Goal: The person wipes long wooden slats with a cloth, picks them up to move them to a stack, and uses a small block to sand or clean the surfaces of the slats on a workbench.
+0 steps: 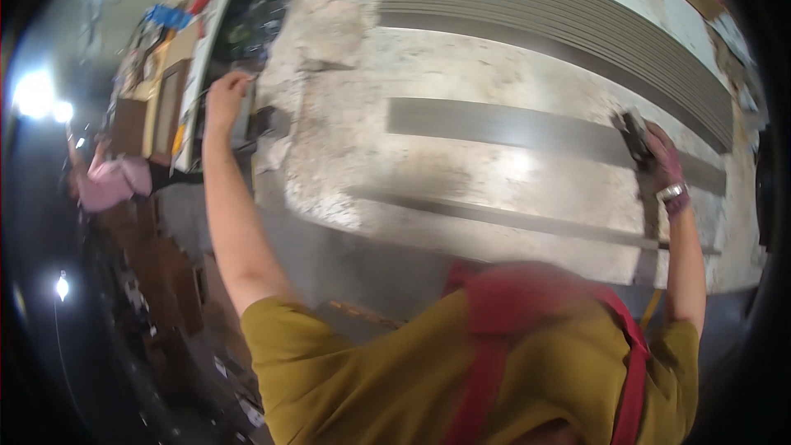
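Note:
My left hand (227, 92), bare, is raised beyond the table's left edge. Its fingers are closed together, and whatever they may hold is too small to make out. On the right, my right hand (666, 161) in a purple glove grips a dark, blocky hand tool (633, 137), its exact kind unclear. The tool is over a flat grey strip (494, 125) that lies lengthwise on the worn whitish table (346, 148). Nearer to me, a narrower grey strip (494, 216) lies along the table.
A row of several grey strips (527, 12) lies side by side along the far part of the table. Shelving with boxes and a blue item (169, 16) stands at the left. A person in a pink top (119, 181) is farther off there.

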{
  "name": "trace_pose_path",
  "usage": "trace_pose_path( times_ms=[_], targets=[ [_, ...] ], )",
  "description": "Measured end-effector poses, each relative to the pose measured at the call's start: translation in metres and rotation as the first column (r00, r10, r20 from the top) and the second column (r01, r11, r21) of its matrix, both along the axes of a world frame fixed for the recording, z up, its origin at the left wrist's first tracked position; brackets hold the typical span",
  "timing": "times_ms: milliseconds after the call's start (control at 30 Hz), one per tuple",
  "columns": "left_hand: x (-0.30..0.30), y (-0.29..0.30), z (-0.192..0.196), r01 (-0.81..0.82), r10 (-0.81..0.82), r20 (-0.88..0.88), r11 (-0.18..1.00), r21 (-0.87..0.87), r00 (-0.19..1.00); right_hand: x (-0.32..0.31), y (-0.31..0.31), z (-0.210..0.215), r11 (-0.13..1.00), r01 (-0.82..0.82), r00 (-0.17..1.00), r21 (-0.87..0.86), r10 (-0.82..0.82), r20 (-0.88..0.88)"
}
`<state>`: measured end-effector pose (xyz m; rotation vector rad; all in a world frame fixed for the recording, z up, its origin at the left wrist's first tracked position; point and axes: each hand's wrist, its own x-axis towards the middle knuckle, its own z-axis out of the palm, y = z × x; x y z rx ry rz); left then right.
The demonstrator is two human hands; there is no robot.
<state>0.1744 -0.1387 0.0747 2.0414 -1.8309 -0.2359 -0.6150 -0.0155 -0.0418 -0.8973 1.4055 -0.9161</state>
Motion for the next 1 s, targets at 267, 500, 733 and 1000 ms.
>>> trace_pose_path(
  times_ms=[267,500,733,1000],
  targets=[
    [0.003,0.060,-0.012,-0.169,0.146,0.185,0.979,0.116,0.972,-0.001,-0.002,-0.007,0.985,-0.093,0.993,-0.146,0.102,0.057],
    [-0.007,0.062,-0.038,-0.189,0.167,0.338,0.981,0.032,0.926,0.000,-0.002,-0.007,0.995,-0.029,0.992,-0.101,0.041,0.121],
    [-0.039,0.058,-0.037,-0.181,0.114,0.490,0.979,0.092,0.864,-0.009,-0.002,-0.009,0.999,-0.012,0.978,-0.046,0.022,0.205],
    [-0.028,0.061,-0.024,-0.254,0.237,0.453,0.967,-0.023,0.860,-0.012,0.000,-0.015,0.997,0.025,0.985,-0.069,-0.013,0.171]
  ],
)
